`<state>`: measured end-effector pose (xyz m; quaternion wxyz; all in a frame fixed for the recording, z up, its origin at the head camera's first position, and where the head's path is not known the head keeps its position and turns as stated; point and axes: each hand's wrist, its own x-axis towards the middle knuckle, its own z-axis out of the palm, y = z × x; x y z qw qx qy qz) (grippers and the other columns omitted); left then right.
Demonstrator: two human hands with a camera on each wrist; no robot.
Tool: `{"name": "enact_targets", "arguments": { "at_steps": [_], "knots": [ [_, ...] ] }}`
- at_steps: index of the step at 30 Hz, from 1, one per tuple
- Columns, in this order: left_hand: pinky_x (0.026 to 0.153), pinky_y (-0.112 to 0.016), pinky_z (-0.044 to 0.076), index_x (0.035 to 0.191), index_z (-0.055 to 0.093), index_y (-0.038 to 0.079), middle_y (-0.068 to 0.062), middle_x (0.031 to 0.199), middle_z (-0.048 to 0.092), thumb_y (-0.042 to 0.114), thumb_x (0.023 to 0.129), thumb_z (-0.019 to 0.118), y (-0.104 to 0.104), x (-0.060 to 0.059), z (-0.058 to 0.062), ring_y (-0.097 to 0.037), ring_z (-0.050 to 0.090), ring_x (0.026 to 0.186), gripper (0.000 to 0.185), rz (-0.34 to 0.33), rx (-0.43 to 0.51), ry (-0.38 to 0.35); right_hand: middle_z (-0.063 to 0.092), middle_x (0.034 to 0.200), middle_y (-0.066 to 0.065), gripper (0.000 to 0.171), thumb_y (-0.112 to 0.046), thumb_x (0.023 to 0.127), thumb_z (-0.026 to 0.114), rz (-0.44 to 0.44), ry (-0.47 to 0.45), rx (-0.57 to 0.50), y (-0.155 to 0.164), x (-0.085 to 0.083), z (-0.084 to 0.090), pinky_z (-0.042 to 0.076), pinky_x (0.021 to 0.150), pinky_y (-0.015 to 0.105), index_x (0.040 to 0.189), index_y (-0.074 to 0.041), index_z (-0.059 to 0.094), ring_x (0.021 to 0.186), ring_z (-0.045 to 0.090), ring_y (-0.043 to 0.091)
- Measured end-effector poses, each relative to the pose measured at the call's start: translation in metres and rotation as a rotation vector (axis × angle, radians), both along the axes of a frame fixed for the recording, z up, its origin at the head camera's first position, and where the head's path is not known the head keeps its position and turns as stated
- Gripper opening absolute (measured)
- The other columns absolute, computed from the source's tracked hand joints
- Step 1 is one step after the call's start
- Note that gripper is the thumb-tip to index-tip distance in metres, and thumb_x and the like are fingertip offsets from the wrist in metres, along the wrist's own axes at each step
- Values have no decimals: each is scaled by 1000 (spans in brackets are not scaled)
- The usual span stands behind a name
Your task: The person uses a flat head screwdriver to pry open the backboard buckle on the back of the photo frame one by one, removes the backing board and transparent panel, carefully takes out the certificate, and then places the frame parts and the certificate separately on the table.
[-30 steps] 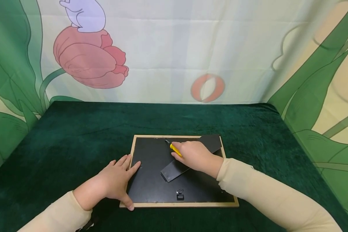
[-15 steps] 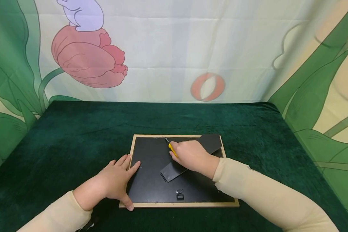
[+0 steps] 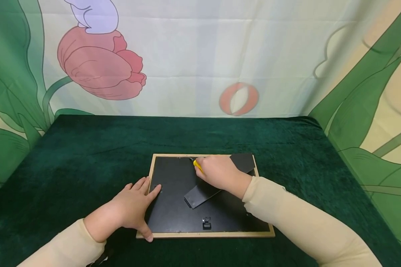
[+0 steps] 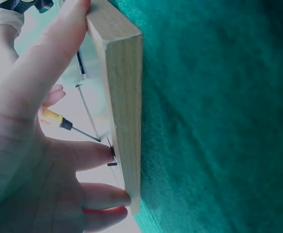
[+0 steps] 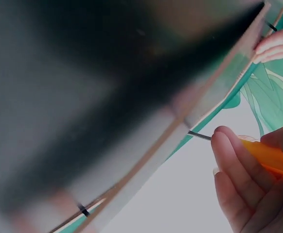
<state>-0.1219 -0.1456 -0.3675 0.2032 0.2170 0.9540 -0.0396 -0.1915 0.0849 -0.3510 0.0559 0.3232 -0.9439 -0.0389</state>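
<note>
A picture frame (image 3: pixel 214 234) with a light wood rim lies face down, its black backing board (image 3: pixel 170 213) upward. My left hand (image 3: pixel 131 205) rests spread over its left edge, thumb at the near left corner. In my right hand (image 3: pixel 222 172) I grip a screwdriver by its yellow handle (image 4: pixel 54 118). The screwdriver's thin shaft points at the inner side of the far rim; in the head view the hand partly hides the tool. Small dark tabs (image 5: pixel 84 210) show along the rim in the right wrist view.
A black easel leg (image 3: pixel 200 195) lies slanted across the backing, partly under my right hand. Near the front rim sits a small hanger (image 3: pixel 206 224). Dark green cloth (image 3: pixel 97 148) covers the table, and a printed curtain (image 3: pixel 180 55) hangs behind it.
My right hand has shifted slightly left and toward the far rim, and the screwdriver's handle has moved with it. My left hand has stayed in place on the frame.
</note>
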Motion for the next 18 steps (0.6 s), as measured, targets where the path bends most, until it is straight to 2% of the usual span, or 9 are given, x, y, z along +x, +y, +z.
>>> {"name": "enact_targets", "arguments": {
  "at_steps": [6, 11, 18],
  "knots": [
    [92, -57, 14, 134, 25, 14, -21, 136, 16, 76, 26, 59, 1, 0, 2, -36, 11, 123, 129, -5, 14, 2, 43, 49, -6, 23, -30, 84, 46, -37, -44, -40, -2, -5, 7, 28, 33, 20, 91, -15, 62, 40, 39, 8],
    [91, -57, 14, 135, 25, 15, -21, 136, 16, 76, 27, 59, 0, 0, 2, -36, 11, 123, 129, -11, 11, 4, 45, 50, -5, 23, -26, 84, 46, -85, -208, -132, -4, -17, 17, 30, 36, 20, 96, -13, 62, 40, 40, 9],
    [92, -56, 15, 135, 24, 15, -20, 137, 15, 76, 28, 59, -1, 2, 1, -36, 11, 123, 128, -14, 18, 2, 55, 53, -6, 24, -23, 83, 45, -145, -416, -230, -10, -36, 30, 41, 44, 23, 97, -11, 60, 47, 52, 6]
  ]
}}
